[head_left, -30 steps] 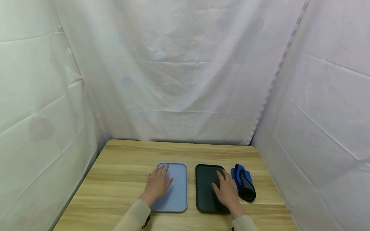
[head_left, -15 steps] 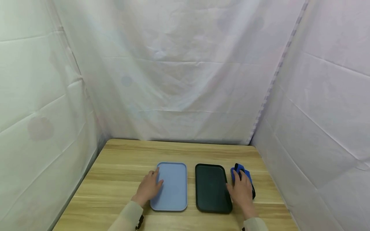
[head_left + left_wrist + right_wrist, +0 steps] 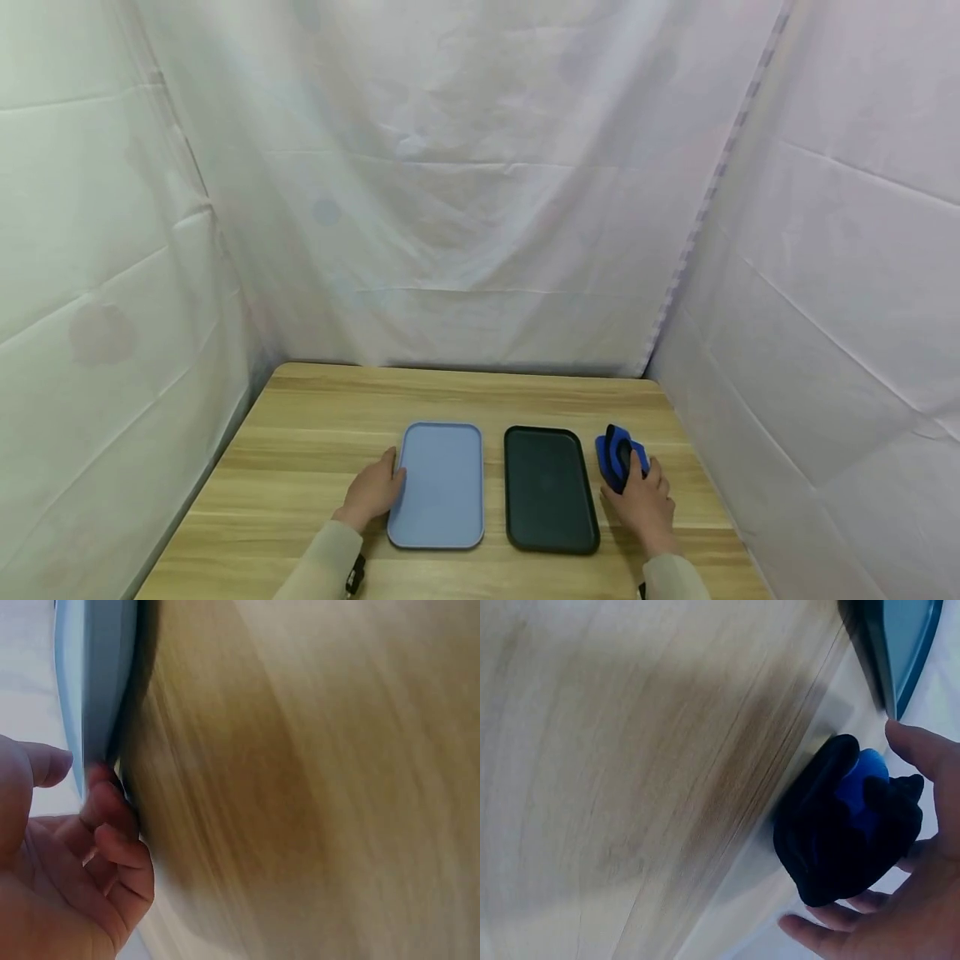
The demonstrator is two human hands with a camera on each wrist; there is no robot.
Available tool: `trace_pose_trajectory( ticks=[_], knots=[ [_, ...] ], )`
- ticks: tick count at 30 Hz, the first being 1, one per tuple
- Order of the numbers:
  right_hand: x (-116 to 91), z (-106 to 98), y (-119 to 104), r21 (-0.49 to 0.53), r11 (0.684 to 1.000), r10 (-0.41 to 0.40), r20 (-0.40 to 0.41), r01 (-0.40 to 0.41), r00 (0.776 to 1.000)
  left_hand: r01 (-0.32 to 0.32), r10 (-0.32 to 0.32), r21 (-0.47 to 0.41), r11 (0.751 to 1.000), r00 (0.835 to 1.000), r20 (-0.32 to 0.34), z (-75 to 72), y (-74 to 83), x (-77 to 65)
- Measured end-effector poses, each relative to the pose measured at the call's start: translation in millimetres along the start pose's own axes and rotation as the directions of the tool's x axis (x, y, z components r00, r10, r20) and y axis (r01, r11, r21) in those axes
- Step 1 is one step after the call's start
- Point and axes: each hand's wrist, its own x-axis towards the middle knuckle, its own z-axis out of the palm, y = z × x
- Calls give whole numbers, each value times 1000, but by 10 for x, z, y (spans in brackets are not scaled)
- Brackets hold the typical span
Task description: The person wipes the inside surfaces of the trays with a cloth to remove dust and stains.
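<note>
My left hand is at the left edge of the light blue tray. In the left wrist view, its thumb lies over the rim and its curled fingers reach beneath the tray's edge. At the right, my right hand is over the near end of a folded blue and black fabric piece. Its thumb and fingers spread around the fabric roll in the right wrist view, with the thumb apart from it. The roll rests on the table.
A dark green tray lies flat between the blue tray and the fabric piece. The wooden table is bordered by white curtains at the back and both sides.
My left hand has slid left from over the blue tray to its edge. My right hand has moved right, off the dark tray and onto the near end of the fabric piece.
</note>
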Motion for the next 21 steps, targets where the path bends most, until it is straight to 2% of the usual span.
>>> trace_pose_trajectory(
  ticks=[9,15,21],
  knots=[
    [77,48,24,-17,1000,25,39,-24,999,-36,36,-6,999,999,15,23,-21,16],
    [103,72,35,-34,999,34,28,-33,999,-48,48,-3,999,999,21,18,-5,22],
    [110,86,39,-11,1000,4,-4,-4,1000,-42,42,12,999,999,32,10,5,34]
  ],
)
